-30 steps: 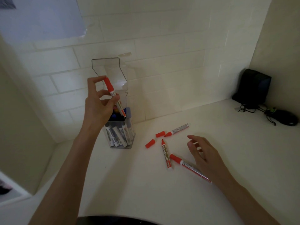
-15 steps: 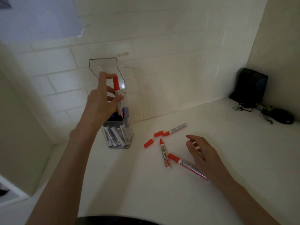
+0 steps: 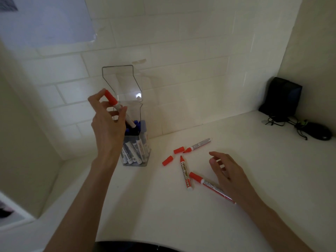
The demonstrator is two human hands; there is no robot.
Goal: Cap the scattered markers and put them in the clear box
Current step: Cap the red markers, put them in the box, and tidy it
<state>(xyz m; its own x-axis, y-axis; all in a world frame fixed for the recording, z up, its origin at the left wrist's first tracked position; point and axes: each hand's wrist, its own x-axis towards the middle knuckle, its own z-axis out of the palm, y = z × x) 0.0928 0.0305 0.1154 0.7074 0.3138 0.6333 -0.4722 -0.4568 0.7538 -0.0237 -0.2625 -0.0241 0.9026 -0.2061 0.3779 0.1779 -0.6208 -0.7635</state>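
My left hand point(image 3: 107, 124) pinches a capped red marker point(image 3: 116, 106), tilted with its lower end at the mouth of the clear box point(image 3: 143, 142). The box stands by the wall with its lid flipped up and holds several blue-capped markers. On the counter lie two uncapped red markers point(image 3: 199, 144) point(image 3: 185, 172), two loose red caps point(image 3: 179, 150) point(image 3: 167, 160) and one capped red marker point(image 3: 209, 185). My right hand point(image 3: 229, 173) hovers open over the capped marker's far end, fingers spread.
A white tiled wall runs behind the counter point(image 3: 272, 170). A black device point(image 3: 281, 99) with cables and a black mouse point(image 3: 318, 133) sit in the back right corner. A side wall rises on the left.
My left hand has tilted the red marker and brought its lower end down to the box opening. The right hand has hardly moved.
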